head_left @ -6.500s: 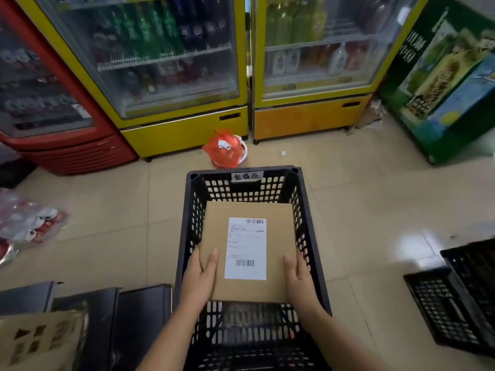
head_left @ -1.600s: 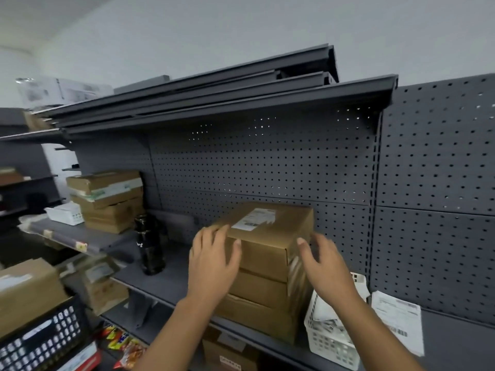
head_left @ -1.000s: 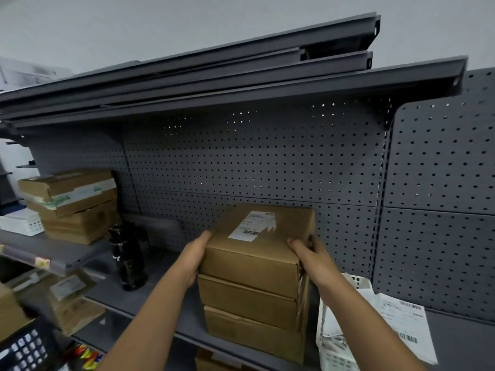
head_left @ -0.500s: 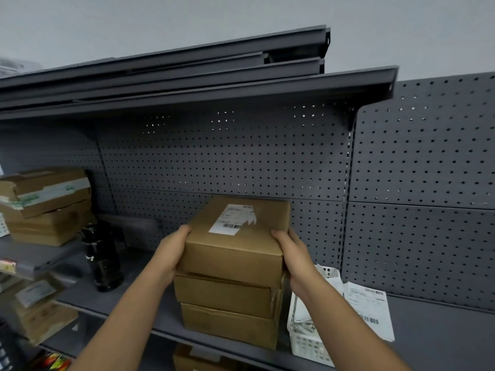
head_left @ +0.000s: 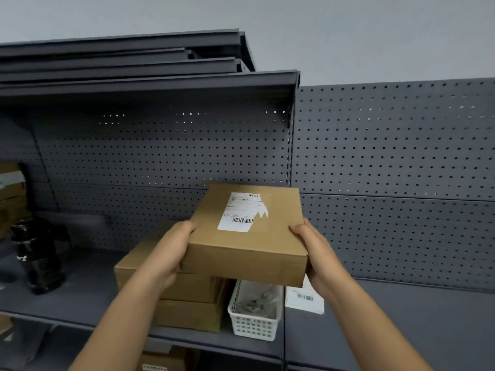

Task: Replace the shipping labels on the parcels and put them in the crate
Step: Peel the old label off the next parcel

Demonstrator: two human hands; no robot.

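Both hands, left hand (head_left: 171, 247) and right hand (head_left: 314, 253), grip a flat brown cardboard parcel (head_left: 249, 236) with a seemingly torn white label (head_left: 242, 212), fingers curled round its ends

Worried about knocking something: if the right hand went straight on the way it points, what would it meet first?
Probably the grey pegboard back panel. The right hand, gripping the parcel, points away over the shelf; nothing shows between, though depth is unclear.

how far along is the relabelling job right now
Done: nothing finished shows in view. In hand: left hand and right hand hold a cardboard parcel, its torn shipping label still on. Left: swap that label, crate it, then the two stacked parcels on the shelf.
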